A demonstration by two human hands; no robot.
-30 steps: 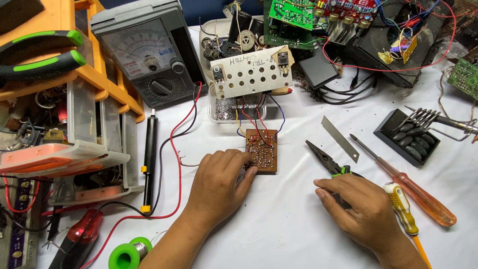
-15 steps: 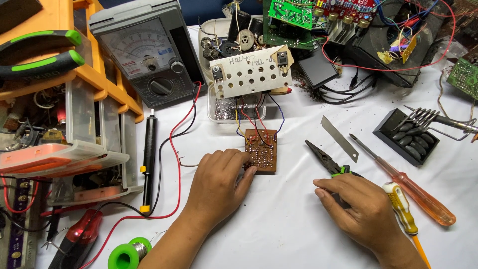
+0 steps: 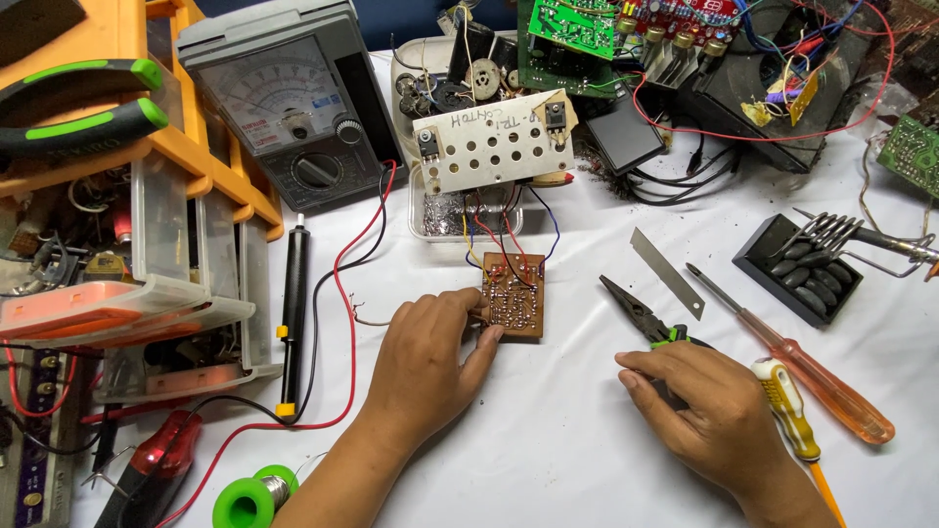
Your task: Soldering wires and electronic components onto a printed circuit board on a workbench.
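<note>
Dead center of the frame there's a small brown circuit board [image 3: 514,298] lying flat on the white table [image 3: 548,440], solder side up, with a bunch of coloured wires [image 3: 499,230] running from its top edge up to a white perforated plate [image 3: 492,140] just above it. The left hand [image 3: 427,362] comes in from the bottom middle and rests palm down, fingers loosely curled, with the fingertips touching the left edge of the board; it's pinning it rather than gripping it, so nothing is really held. The right hand [image 3: 706,409] is in the lower right, also palm down and relaxed, lying over the handles of a pair of needle-nose pliers [image 3: 636,315] whose black tips poke out toward the upper left of it; can't tell if the fingers actually close around the handles. Just right of that hand there's a yellow-and-white screwdriver [image 3: 787,411] and a longer one with a clear orange handle [image 3: 797,367], and a bare cutter blade [image 3: 667,273] lies above the pliers. Upper left has an analog multimeter [image 3: 284,98] leaning by an orange parts organizer [image 3: 127,196]. A black probe [image 3: 292,313] lies left of the left hand, and a green solder spool [image 3: 249,499] sits at the bottom left.
</note>
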